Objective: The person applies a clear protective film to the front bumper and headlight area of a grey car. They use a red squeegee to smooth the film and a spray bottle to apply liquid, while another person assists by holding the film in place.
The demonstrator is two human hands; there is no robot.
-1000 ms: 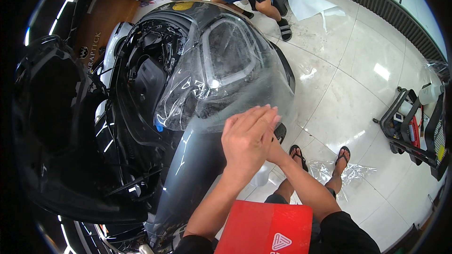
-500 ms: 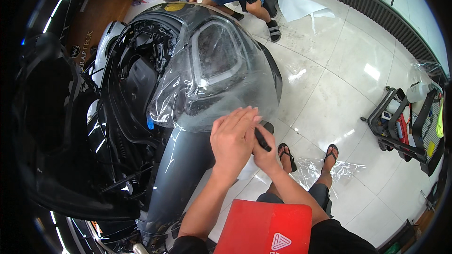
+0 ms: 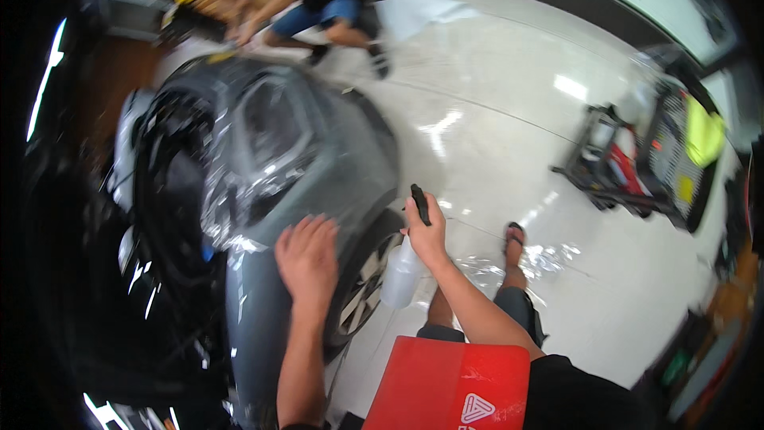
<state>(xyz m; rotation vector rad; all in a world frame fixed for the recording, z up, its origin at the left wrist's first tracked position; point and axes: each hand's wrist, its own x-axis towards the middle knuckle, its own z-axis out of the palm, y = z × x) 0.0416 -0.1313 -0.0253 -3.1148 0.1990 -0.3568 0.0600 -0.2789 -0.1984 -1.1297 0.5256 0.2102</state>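
My right hand (image 3: 427, 232) grips a translucent white spray bottle (image 3: 402, 275) by the neck under its black trigger head (image 3: 420, 204). The bottle hangs upright beside the front wheel (image 3: 364, 291). My left hand (image 3: 309, 259) is over the grey car fender (image 3: 259, 299), fingers stretched out and slightly blurred, nothing visible in it. Whether it touches the paint I cannot tell. Ahead of it, clear film (image 3: 239, 183) lies wrinkled over the car's front and headlight (image 3: 274, 121), with a small blue piece (image 3: 208, 253) at its near edge.
A co-worker (image 3: 306, 12) crouches at the car's far end, hands near its nose. At the right stands a black wheeled cart (image 3: 629, 179) with bottles and a yellow-green cloth (image 3: 704, 131). Crumpled clear film (image 3: 549, 259) and a white sheet (image 3: 422, 14) lie on the tiled floor.
The view has swung to the right. My hands, together over the black trigger head before, are now apart: the right holds the bottle further right, the left is alone over the fender.
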